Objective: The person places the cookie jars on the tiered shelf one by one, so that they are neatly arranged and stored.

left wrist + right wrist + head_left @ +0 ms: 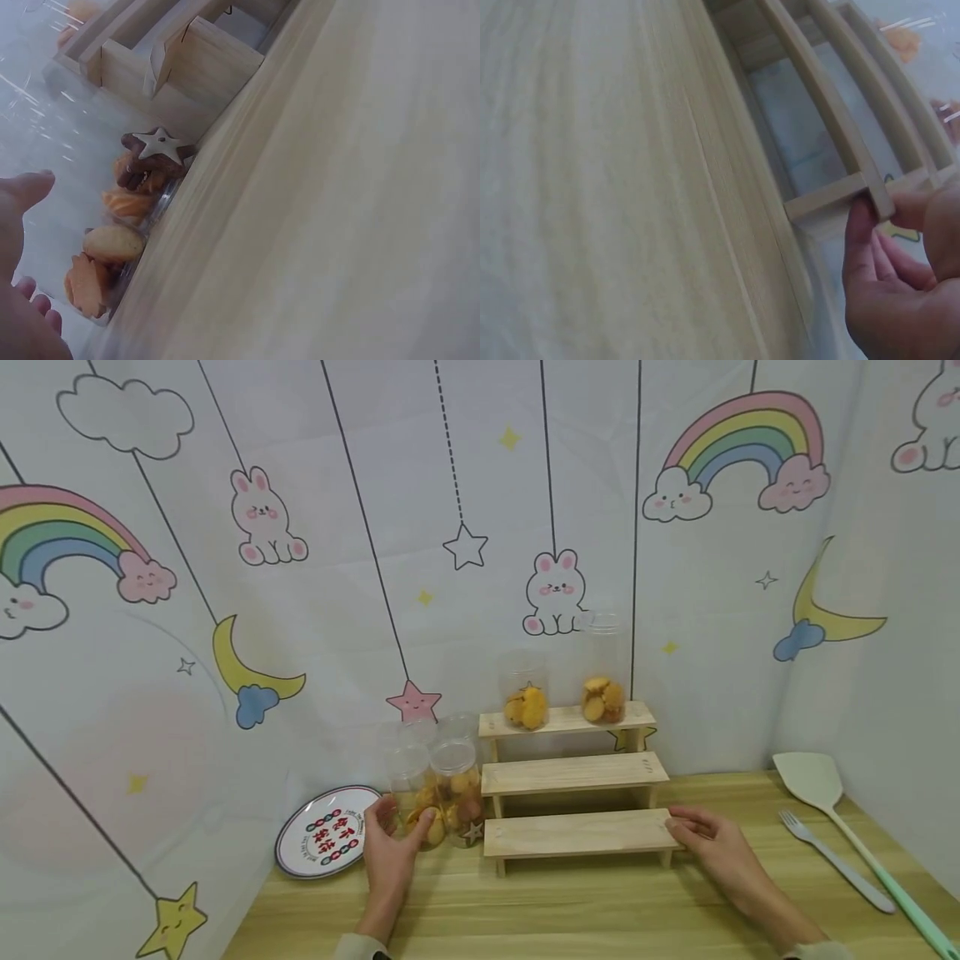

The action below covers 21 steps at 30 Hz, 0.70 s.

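Observation:
A three-tier wooden stand point(573, 833) stands on the table, its steps rising toward the back. My right hand point(708, 842) pinches the right end of its lowest step; in the right wrist view the fingers point(860, 232) lie beneath the plank's end. Left of the stand, clear cookie jars point(457, 789) are grouped closely, with a white-iced star cookie point(161, 146) inside one. My left hand point(392, 852) is at the left front jar point(411, 793), thumb extended in front and fingers toward its left side. Whether it touches the jar is unclear.
Two clear jars of cookies, a shorter one point(527, 706) and a taller one point(602, 693), stand on the top step. A patterned plate point(300, 839) leans at the left. A fork point(840, 864) and a pale green spatula point(813, 781) lie right. A printed curtain point(337, 610) hangs behind.

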{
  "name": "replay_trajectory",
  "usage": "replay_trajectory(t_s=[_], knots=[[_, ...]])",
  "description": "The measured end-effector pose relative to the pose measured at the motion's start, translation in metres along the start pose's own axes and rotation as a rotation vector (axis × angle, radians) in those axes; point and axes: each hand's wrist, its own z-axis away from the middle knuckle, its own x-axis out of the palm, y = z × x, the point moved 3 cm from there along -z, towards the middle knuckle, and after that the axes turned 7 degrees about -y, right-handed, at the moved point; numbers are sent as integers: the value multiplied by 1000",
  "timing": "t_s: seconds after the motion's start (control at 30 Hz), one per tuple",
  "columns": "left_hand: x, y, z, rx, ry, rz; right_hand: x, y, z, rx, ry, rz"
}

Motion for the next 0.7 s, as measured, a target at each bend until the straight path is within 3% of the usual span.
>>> replay_trajectory(t_s=[0.2, 0.43, 0.7], knots=[[1, -2, 1, -13, -90, -17, 2, 1, 1, 29, 1, -20], [-2, 3, 2, 22, -44, -22, 1, 1, 0, -6, 13, -5], [-7, 19, -1, 56, -4, 31, 1, 2, 0, -28, 26, 26]])
